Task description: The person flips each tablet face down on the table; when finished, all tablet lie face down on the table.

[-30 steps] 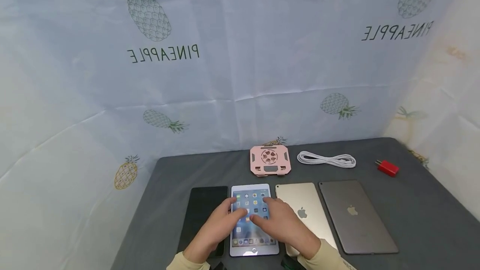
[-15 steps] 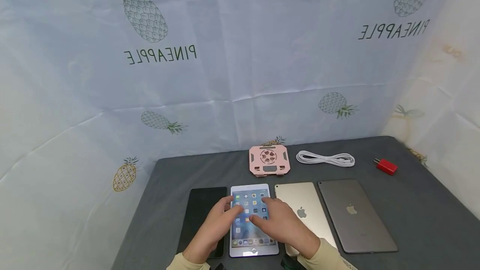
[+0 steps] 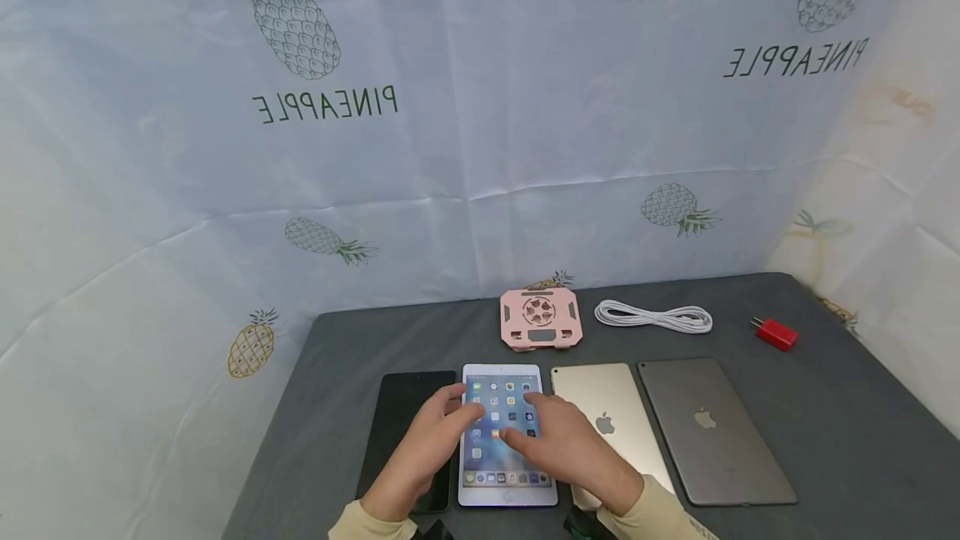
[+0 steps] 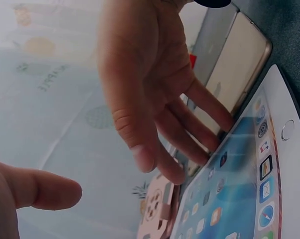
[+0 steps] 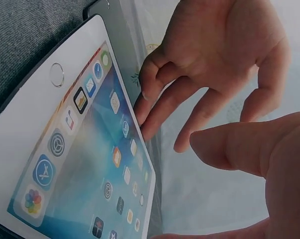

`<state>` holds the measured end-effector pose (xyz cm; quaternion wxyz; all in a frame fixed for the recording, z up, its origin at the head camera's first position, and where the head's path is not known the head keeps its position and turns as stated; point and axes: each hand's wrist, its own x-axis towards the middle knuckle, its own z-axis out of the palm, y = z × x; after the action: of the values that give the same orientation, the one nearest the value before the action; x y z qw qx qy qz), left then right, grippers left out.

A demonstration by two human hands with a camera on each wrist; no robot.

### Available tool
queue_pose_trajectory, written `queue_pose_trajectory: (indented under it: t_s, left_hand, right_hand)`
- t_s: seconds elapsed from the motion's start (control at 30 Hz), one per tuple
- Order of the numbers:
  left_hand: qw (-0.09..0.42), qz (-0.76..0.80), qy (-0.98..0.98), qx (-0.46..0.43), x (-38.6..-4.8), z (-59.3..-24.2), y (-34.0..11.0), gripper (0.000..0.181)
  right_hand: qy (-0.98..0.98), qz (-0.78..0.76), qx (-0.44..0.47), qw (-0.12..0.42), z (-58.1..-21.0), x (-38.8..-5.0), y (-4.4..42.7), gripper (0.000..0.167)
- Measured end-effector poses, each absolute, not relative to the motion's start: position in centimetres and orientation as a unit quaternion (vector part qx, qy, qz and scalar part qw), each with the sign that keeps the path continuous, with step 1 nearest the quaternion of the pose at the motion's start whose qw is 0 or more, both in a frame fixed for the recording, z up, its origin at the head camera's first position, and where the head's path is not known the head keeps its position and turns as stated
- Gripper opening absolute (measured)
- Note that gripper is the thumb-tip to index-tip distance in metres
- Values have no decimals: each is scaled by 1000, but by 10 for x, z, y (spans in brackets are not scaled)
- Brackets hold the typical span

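A white tablet (image 3: 497, 458) lies face up with its home screen lit, its home button at the near end. My left hand (image 3: 431, 438) is at its left edge, thumb above the screen. Across from it, my right hand (image 3: 564, 442) has its fingers along the right edge. In the left wrist view the right hand (image 4: 150, 74) shows fingertips at the tablet's edge and the thumb raised off the glass. The right wrist view shows the left hand (image 5: 220, 45) with some fingertips at the opposite edge and others lifted. Neither hand visibly curls round the tablet.
To the left lies a black tablet (image 3: 401, 419), partly under the left forearm. A gold tablet (image 3: 600, 394) and a grey tablet (image 3: 712, 448) lie face down on the right. Behind are a pink slotted stand (image 3: 540, 319), a coiled white cable (image 3: 652, 317) and a red charger plug (image 3: 776, 334).
The left thumb has shifted left, away from the right thumb. A bright glare by the tablet's home button has gone, and its near edge appears slightly farther away. The right hand stays nearly still.
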<state>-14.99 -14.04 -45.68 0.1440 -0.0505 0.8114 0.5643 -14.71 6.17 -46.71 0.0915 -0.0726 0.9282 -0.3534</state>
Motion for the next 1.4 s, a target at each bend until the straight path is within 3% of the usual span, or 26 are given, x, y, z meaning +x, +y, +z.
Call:
queue_pose_trajectory:
  t_s: [0.77, 1.4]
  left_hand:
    - [158, 596, 786, -51, -151, -451, -144, 79]
    - [143, 606, 782, -24, -146, -436, -152, 72]
  right_hand:
    - [922, -366, -74, 103, -468, -147, 61, 74]
    - [908, -392, -82, 126, -469, -147, 60, 73]
